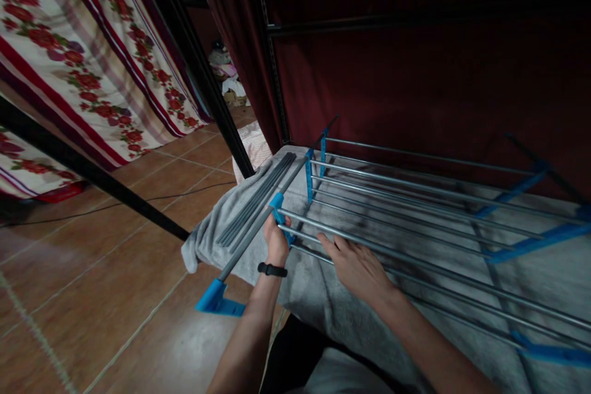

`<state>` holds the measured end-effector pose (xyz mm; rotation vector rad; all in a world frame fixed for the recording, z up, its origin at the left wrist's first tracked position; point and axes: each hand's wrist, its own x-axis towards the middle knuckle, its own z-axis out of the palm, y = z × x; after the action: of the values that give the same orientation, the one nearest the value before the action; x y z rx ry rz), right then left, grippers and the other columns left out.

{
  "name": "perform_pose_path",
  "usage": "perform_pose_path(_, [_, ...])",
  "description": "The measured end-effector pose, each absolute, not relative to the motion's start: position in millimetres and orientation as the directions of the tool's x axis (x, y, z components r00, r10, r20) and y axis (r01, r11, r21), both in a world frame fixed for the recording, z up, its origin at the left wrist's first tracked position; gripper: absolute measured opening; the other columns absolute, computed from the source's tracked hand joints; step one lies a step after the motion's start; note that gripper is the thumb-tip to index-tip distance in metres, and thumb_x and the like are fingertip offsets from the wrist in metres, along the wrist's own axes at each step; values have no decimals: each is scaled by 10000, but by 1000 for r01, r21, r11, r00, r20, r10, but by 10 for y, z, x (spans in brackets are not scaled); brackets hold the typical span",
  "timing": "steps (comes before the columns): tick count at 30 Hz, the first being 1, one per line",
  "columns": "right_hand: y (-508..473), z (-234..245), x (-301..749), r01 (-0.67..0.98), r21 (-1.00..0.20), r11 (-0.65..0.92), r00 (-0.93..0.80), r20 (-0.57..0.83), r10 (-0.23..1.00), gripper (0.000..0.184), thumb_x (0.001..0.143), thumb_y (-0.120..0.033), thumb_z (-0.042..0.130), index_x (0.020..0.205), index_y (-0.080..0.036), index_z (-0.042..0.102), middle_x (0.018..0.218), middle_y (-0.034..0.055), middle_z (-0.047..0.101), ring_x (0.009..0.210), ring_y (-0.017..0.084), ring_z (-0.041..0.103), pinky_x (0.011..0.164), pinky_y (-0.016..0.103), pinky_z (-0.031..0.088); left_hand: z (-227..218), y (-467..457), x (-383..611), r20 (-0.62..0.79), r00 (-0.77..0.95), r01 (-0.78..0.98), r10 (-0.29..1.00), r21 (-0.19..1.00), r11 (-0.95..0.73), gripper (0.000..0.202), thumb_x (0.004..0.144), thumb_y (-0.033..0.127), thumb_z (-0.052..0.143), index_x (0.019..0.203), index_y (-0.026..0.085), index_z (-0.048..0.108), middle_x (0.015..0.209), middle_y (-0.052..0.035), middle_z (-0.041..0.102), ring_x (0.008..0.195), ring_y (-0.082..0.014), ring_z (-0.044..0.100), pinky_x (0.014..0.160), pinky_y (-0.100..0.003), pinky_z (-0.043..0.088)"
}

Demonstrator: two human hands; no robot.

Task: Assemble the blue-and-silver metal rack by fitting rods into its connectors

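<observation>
Blue joint (278,204) is sitting in your closed left hand (276,243), rods (392,246) running off rightward under your flat, open right hand (357,268).

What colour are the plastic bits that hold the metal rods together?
The plastic connectors are bright blue, seen clearest in the head view beside the left hand.

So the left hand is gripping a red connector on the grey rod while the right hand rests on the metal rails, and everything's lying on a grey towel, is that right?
Not quite: the connector is blue, not red, as the head view shows. The rest stands: the left hand grips it on the grey rod, the right hand rests on the metal rails, and all of it lies on a grey towel.
</observation>
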<state>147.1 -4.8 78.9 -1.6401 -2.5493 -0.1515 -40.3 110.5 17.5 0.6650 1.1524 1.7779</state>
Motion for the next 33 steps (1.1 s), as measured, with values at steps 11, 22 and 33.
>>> perform_pose_path(11, [-5,821,1465,920,41,390,-391,173,904,494,1041,-201,420,1523,-310,429,1234,57,707,902,182,740,736,280,563,121,1142,-408,-77,-472,-423,878,894,-149,585,826,753,602,670,198,500,532,45,487,427,-81,417,428,-213,336])
perform_pose_path(22, [-19,832,1483,920,58,387,-390,203,898,557,1002,-131,441,1526,-319,434,1204,58,720,889,163,735,724,249,555,114,1154,-387,-22,-494,-386,869,901,-197,543,834,707,630,691,203,489,529,64,436,427,-84,406,418,-213,326])
perform_pose_path(33, [-58,807,1476,916,113,385,-400,216,890,628,972,-66,397,1553,-304,394,1121,81,714,869,173,713,638,254,504,138,1143,-353,0,-520,-361,854,906,-220,568,848,742,586,682,211,469,519,63,399,433,-94,395,425,-226,327])
